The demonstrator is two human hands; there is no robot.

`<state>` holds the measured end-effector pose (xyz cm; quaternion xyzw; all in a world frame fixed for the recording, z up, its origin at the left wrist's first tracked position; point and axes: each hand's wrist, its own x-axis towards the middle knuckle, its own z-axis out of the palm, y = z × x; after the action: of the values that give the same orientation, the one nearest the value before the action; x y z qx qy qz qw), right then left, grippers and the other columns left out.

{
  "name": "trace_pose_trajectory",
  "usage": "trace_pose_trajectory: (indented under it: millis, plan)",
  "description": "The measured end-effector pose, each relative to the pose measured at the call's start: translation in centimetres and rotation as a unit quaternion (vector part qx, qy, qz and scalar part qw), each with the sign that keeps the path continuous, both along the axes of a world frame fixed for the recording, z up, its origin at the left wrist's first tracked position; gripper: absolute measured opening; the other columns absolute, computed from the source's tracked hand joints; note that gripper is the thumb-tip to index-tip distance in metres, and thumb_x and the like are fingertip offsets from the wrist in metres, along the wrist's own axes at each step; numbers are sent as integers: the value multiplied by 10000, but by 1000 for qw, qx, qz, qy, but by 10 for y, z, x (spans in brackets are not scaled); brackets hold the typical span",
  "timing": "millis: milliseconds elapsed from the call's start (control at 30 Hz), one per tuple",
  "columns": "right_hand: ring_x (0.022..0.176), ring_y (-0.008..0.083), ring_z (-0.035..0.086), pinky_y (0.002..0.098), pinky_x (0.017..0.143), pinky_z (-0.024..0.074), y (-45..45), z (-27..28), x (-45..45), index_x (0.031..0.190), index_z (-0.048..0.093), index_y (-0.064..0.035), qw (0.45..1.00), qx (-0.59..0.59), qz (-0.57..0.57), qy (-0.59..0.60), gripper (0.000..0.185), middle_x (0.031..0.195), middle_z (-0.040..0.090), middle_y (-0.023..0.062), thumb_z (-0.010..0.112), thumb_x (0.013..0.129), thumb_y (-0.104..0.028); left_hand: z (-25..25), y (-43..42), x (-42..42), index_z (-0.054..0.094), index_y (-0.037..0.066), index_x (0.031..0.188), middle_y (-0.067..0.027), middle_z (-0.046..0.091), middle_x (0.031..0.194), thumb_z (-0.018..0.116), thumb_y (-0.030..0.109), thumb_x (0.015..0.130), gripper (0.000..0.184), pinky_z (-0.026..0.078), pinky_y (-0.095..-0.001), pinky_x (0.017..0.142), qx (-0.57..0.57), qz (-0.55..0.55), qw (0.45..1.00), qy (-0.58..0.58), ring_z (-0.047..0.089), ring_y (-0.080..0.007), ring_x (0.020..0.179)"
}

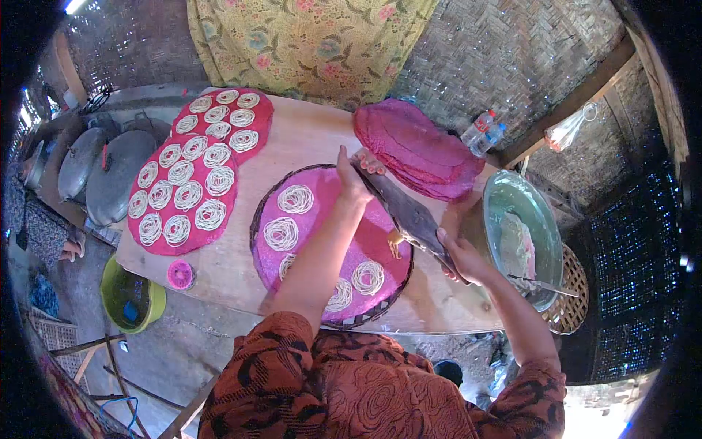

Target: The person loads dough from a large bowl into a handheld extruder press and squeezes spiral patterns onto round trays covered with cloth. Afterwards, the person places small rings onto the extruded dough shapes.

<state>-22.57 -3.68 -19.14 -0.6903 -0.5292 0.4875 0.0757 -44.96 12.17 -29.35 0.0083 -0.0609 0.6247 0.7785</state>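
Observation:
A long dark hand press (408,210) is held slantwise above a round pink mat (329,219) in a dark-rimmed tray. My left hand (356,178) is closed round its upper end, fingertips showing on the far side. At the lower right end, my right hand (462,259) grips it with fingers wrapped underneath. Short yellowish strands (395,247) hang under the middle of the press. Several coiled nests of pale strands lie on the mat, among them one nest (368,278) below the press and another nest (295,199) at upper left. My left forearm partly covers others.
To the left, red mats (183,146) carry rows of pale nests. Stacked pink mats (417,150) lie at the back. A large basin (491,212) with pale dough stands right, near two plastic bottles (482,132). A pink cup (180,274) sits by the table edge, above a green bucket (155,304).

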Motion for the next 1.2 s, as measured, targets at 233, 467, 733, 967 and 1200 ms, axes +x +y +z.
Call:
trace_pose_trajectory:
  millis: [233, 467, 733, 967, 1200]
  plan:
    - [389, 125, 463, 277, 346, 348, -7, 38, 8, 689, 523, -41, 999, -46, 21, -13, 681, 505, 492, 49, 347, 865, -675, 26, -21, 4, 367, 176, 604, 54, 299, 474, 281, 529, 912, 477, 328, -268, 500, -47, 7, 999, 13, 330, -107, 426]
    - [379, 113, 444, 277, 340, 327, 9, 20, 9, 674, 528, -56, 999, 38, 27, -21, 651, 477, 460, 20, 339, 891, -640, 30, 5, -1, 361, 174, 593, 43, 309, 453, 271, 563, 894, 500, 320, -278, 466, 8, -1, 1000, 6, 335, -113, 396]
    - [372, 128, 444, 286, 351, 343, -2, 31, 13, 733, 536, -58, 999, -24, 40, -24, 606, 490, 464, 26, 392, 880, -628, 20, -25, 3, 354, 184, 574, 66, 287, 440, 304, 529, 901, 478, 307, -255, 450, -55, 27, 998, 34, 319, -90, 393]
    - [389, 103, 410, 274, 360, 325, 22, -12, 14, 734, 534, -63, 998, 35, 36, -50, 581, 490, 425, -3, 382, 900, -599, -13, 2, 6, 352, 181, 561, 63, 278, 428, 289, 528, 903, 491, 288, -258, 428, -28, 24, 999, 13, 292, -93, 368]
    - [419, 113, 419, 275, 372, 339, 31, -34, -2, 916, 630, -46, 996, -34, 67, 57, 685, 550, 457, 3, 371, 857, -678, -2, -5, -41, 347, 173, 572, 65, 265, 432, 278, 547, 913, 510, 290, -260, 454, 4, 55, 994, 90, 315, -104, 395]
